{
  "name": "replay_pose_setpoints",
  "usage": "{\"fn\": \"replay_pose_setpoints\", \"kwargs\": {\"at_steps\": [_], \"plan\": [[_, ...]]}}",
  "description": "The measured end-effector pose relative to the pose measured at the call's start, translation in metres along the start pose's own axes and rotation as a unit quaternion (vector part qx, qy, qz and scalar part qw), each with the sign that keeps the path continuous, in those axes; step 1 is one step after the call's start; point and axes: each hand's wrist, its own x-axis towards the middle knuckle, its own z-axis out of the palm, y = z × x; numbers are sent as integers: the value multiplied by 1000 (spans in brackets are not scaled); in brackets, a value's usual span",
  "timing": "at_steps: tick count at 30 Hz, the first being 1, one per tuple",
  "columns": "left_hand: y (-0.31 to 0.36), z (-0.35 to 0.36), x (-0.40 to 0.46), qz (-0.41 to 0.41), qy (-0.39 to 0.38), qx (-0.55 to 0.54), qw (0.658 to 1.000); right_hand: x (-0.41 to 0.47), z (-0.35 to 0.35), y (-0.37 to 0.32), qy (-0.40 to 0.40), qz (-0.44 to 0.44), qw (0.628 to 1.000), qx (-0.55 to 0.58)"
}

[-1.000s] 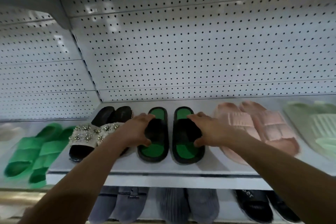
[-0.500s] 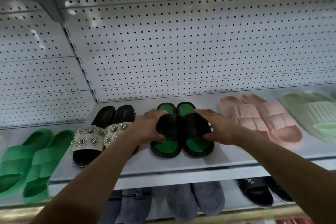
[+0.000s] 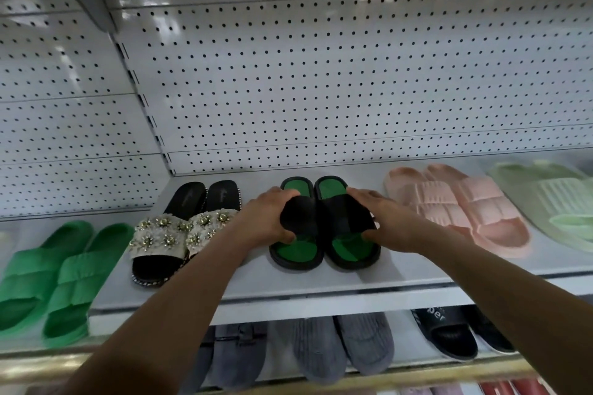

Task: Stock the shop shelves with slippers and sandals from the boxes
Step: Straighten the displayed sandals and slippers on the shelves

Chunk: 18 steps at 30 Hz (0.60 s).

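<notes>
A pair of black slippers with green insoles lies side by side, touching, on the white shelf (image 3: 321,285). My left hand (image 3: 266,218) grips the strap of the left black-and-green slipper (image 3: 295,248). The strap of the right black-and-green slipper (image 3: 349,247) is held by my right hand (image 3: 390,221). Both slippers rest flat on the shelf, toes toward me.
Jewelled black sandals (image 3: 167,231) sit just left of the pair, bright green slides (image 3: 48,279) further left. Pink slides (image 3: 455,208) and pale green slides (image 3: 552,202) lie to the right. Grey slippers (image 3: 340,343) and black slides (image 3: 446,330) fill the lower shelf. A pegboard wall (image 3: 321,74) rises behind.
The two black-and-green slippers, apart a second ago, have been pushed together until they touch. Both hands stayed on the straps.
</notes>
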Motion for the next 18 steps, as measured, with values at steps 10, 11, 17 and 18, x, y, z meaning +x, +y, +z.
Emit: {"fn": "replay_pose_setpoints", "kwargs": {"at_steps": [10,11,17,18], "plan": [[5,12,-36,-23,91,-88,992,0,-7,-1,-16,24,998,48],[6,12,-43,-18,106,-86,990,1,-8,-4,9,20,999,46],[-22,-14,-89,-14,188,-99,977,7,0,-47,87,-85,992,46],[-33,-24,-97,-29,201,-98,974,9,2,-55,86,-107,990,39]]}}
